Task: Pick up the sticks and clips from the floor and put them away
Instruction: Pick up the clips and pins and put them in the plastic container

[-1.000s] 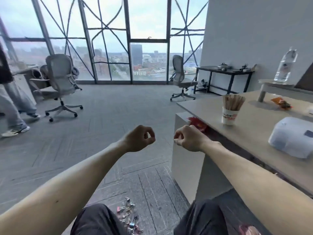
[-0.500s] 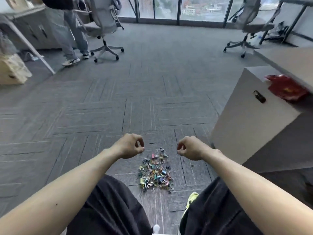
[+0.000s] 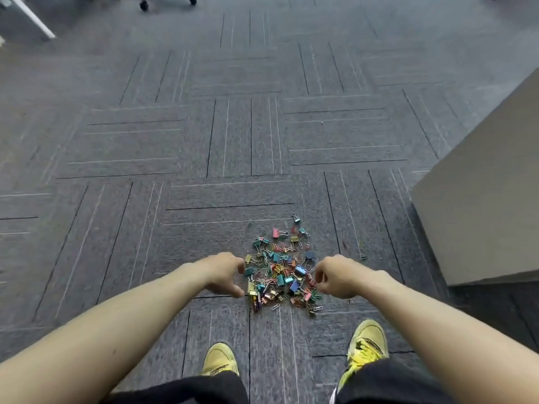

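Observation:
A pile of small coloured binder clips and wire paper clips (image 3: 280,269) lies on the grey carpet just ahead of my feet. My left hand (image 3: 224,272) hovers at the pile's left edge, its fingers and thumb curved apart in a C and holding nothing. At the pile's right edge is my right hand (image 3: 335,277), with fingers loosely curled downward and nothing in them. Whether either hand touches the clips I cannot tell. No sticks are in view.
The pale side of a cabinet (image 3: 481,214) stands to the right of the pile. My yellow shoes (image 3: 220,360) (image 3: 369,342) are planted just behind it. Chair castors (image 3: 143,5) and a white desk leg (image 3: 32,18) sit at the far top.
My view has tipped from the room down to the floor. Both hands have dropped to either side of the clip pile, and my left fingers have loosened from a curl.

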Action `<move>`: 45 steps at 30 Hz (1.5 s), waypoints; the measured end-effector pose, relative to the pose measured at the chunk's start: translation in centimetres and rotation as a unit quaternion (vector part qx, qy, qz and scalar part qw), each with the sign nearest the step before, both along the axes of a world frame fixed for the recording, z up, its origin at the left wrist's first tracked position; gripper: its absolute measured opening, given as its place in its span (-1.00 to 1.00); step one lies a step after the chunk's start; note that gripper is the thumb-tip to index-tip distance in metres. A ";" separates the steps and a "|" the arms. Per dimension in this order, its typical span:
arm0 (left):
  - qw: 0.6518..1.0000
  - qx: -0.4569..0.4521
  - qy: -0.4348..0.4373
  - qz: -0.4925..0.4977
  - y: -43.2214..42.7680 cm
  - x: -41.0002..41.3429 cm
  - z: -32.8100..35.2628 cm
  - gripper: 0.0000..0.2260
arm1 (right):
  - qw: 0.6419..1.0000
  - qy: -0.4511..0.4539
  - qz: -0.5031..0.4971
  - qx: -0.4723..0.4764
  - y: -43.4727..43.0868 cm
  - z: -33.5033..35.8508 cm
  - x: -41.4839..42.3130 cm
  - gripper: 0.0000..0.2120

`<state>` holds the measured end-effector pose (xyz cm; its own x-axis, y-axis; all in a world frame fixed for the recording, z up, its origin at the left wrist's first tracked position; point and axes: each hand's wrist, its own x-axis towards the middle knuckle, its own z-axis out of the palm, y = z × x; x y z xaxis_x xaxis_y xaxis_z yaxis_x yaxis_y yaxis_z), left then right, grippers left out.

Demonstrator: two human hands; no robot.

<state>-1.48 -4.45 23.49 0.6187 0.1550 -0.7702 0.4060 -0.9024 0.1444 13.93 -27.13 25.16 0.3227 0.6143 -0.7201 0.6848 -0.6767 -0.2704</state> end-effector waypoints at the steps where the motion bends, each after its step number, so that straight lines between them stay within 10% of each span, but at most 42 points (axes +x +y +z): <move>1: 1.000 0.002 0.006 -0.007 0.6 0.9 -1.4 -0.43 | 1.000 0.000 0.002 -0.007 0.7 -1.6 0.9 -0.82; 15: 1.000 0.020 0.021 -0.007 7.8 9.9 -20.4 0.02 | 0.999 0.001 -0.017 -0.034 6.1 -21.7 9.2 -0.35; 20: 0.985 0.023 -0.097 0.139 8.4 11.3 -24.1 -0.22 | 0.998 -0.034 -0.043 -0.010 5.7 -25.9 9.8 -0.13; 45: 0.979 -0.113 -0.172 0.002 0.9 10.7 -27.0 -0.43 | 0.982 -0.029 0.087 0.162 6.0 -28.4 4.9 -0.33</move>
<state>9.18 -3.54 -3.49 0.8469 0.0085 -0.5317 0.3023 -0.8302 0.4683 18.80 -21.15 -3.21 0.2268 0.8582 -0.4605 0.8031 -0.4323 -0.4100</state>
